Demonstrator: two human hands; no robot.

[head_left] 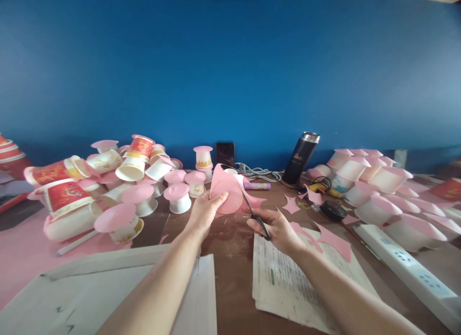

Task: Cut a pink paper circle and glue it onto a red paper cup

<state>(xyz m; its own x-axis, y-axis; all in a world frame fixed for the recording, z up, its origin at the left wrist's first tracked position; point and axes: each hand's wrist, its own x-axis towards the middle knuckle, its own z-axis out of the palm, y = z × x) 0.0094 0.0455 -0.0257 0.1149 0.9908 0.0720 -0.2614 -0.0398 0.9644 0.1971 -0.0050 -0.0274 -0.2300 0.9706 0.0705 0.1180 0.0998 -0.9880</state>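
Between thumb and fingers my left hand (208, 210) pinches a piece of pink paper (230, 193) with a round outline marked on it. My right hand (274, 228) is closed on black-handled scissors (256, 215), and their blades point up and left along the paper's right edge. Part of the blades is hard to make out against the paper. Behind the held paper, a white round thing is mostly hidden. Pink paper scraps (291, 204) lie to the right of the scissors.
Paper cups with pink paper tops (178, 198) crowd the left; more pink-topped cups (378, 207) fill the right. A black flask (301, 157), a phone (225, 155) and a purple tube (257, 186) are at the back. A white power strip (406, 272) and printed sheets (284, 282) lie right.
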